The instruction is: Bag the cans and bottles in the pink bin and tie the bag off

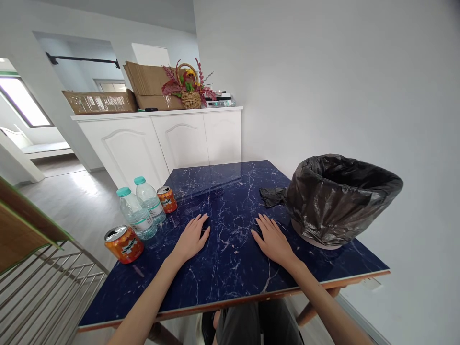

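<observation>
My left hand [192, 238] lies flat on the blue marbled table [230, 268], fingers apart and holding nothing. To its left stand two clear bottles with teal caps, a nearer bottle [134, 213] and a farther bottle [150, 199]. An orange can [167, 200] is upright beside the farther bottle, and another orange can [125, 245] stands nearer the table's left edge. My right hand [273, 239] also rests palm down on the table, fingers spread, with nothing in it. Right of it is a bin lined with a black bag [330, 206], part of the bag trailing on the tabletop.
A white cabinet [190, 139] behind the table bears cardboard boxes [153, 86] and a wicker basket [191, 99] with flowers. A metal rack [53, 282] stands at the left. The wall [323, 86] rises close behind the bin.
</observation>
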`<state>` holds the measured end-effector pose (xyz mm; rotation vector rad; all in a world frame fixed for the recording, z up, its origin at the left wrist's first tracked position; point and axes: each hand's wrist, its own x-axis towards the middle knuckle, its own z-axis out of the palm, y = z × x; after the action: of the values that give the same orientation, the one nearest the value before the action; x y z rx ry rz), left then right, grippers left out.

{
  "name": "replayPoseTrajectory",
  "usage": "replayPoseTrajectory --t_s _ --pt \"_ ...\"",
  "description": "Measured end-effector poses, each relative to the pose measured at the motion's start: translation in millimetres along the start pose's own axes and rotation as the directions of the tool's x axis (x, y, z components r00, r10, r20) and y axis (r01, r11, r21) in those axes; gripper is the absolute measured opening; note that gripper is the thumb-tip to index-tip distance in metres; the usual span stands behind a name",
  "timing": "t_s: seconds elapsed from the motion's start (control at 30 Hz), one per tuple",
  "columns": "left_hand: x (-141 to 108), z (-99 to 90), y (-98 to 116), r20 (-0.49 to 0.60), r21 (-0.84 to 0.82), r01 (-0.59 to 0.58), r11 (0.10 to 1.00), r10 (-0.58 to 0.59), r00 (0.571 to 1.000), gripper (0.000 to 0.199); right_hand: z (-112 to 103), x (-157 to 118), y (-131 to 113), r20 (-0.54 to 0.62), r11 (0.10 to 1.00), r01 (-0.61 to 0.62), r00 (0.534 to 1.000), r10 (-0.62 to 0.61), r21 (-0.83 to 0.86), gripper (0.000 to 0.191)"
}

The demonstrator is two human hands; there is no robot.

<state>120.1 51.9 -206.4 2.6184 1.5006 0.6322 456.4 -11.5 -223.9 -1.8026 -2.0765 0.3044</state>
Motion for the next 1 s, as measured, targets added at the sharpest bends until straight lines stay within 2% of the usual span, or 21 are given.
replayPoseTrajectory --t_s 0.8,1.0 --pt "-0.2 1.2 0.0 0.015 0.034 -0.005 0.999 0.004 1.0 0.053 3.2 0.0 1.8 -0.042 1.0 0.027 0.999 -0.027 -0.003 0.077" --pt "-1.4 1.1 0.3 0.02 0.028 0.002 1.0 -0.003 1.0 0.054 2.0 -4.8 0.9 -0.016 0.999 0.048 0.999 -0.048 -0.003 0.072"
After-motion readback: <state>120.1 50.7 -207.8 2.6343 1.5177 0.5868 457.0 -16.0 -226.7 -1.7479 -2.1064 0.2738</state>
